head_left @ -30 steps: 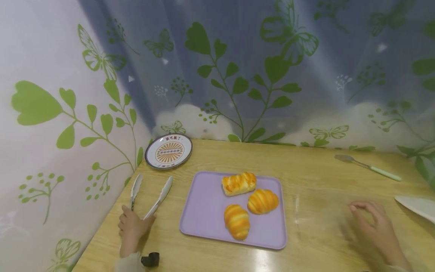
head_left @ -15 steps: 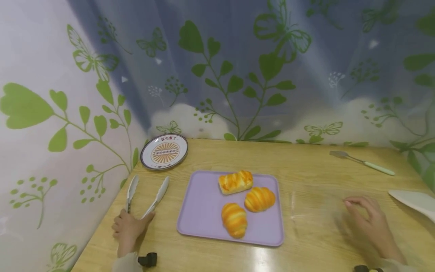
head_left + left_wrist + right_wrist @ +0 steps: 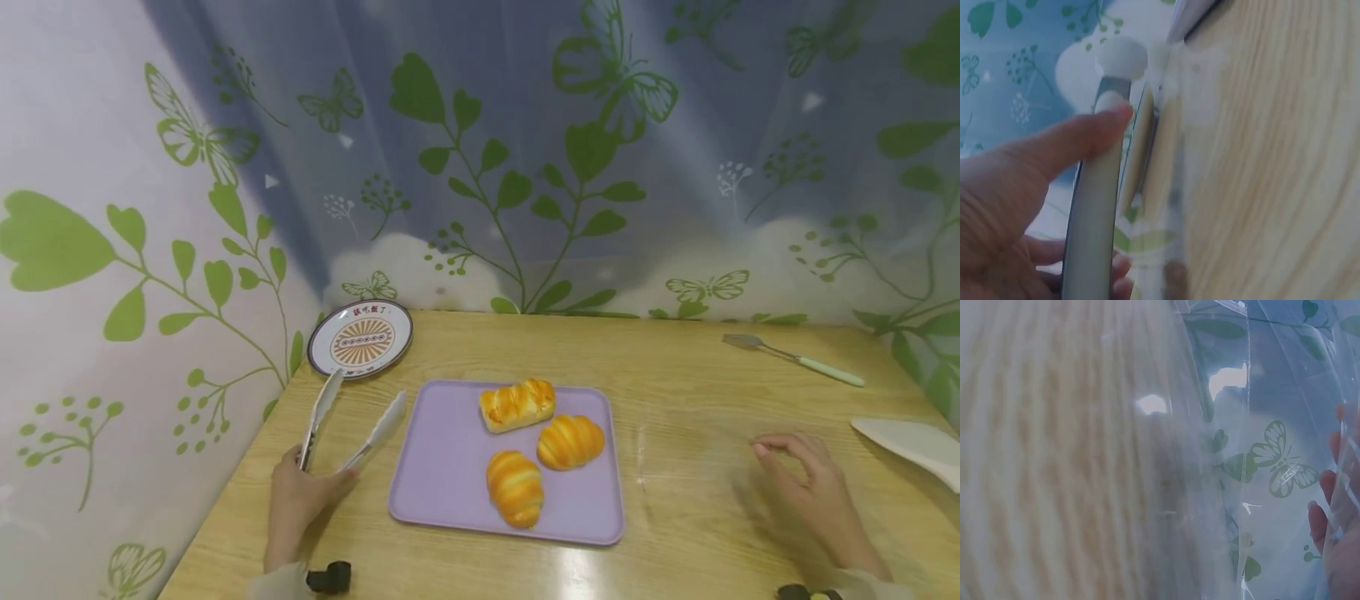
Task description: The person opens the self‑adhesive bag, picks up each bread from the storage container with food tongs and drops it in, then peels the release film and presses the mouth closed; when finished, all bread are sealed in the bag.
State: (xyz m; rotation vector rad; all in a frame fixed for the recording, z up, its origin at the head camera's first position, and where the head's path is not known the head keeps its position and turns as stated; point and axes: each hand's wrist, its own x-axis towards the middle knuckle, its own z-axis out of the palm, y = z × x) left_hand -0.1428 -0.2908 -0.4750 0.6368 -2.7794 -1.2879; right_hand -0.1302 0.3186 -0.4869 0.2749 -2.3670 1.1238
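My left hand [image 3: 309, 497] grips a pair of metal tongs [image 3: 385, 423], whose arms are spread apart with pale scalloped tips pointing away from me. In the left wrist view the thumb lies along one arm of the tongs [image 3: 1091, 212] and the other fingers curl behind. At the right, my right hand [image 3: 813, 496] pinches a clear plastic bag [image 3: 1229, 450] between thumb and forefinger. The film spreads toward the tray and partly covers the fingers in the right wrist view. Between the hands, a lilac tray [image 3: 435, 467] bears a loaf-shaped bread [image 3: 517, 405] and two croissant-like rolls [image 3: 515, 489].
A patterned plate [image 3: 360, 339] lies at the back left, right by the tong tips. At the back right is a small spatula [image 3: 795, 357] with a pale green handle. A white, flat-bladed thing [image 3: 911, 446] reaches in from the right edge. Patterned curtain [image 3: 480, 167] borders the wooden table.
My left hand has raised the tongs and shifted them rightward, so one tip now overlaps the plate's rim. The right hand has stayed nearly still; the breads have not moved.
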